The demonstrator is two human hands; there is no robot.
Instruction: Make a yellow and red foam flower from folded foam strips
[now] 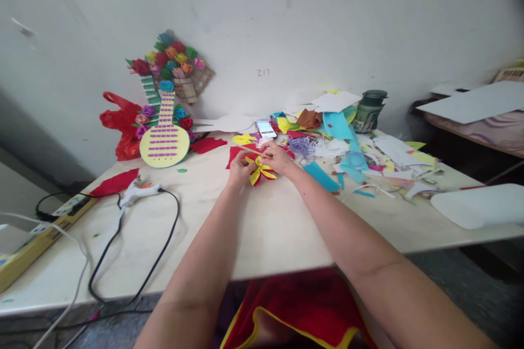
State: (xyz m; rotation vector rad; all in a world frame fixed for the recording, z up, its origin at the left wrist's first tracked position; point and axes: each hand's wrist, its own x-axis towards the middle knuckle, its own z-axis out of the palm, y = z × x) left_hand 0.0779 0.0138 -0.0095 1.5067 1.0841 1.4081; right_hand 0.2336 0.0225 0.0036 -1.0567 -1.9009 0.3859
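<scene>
A red and yellow paper flower (261, 170) is between my hands over the middle of the table. My left hand (241, 168) is closed on the flower's left side, fingers bent together at its petals. My right hand (277, 157) pinches at the flower's upper right. A thin tan stick (251, 150) runs between the fingertips of both hands, just above the petals. Red paper (233, 157) lies behind the flower, partly covered by my hands.
A white glue gun (139, 193) with a black cord lies left, near a power strip (61, 222). A yellow paper instrument (164, 146) leans among paper flowers. Paper scraps (393, 155), a phone (266, 129) and a green bottle (370, 112) are behind and to the right.
</scene>
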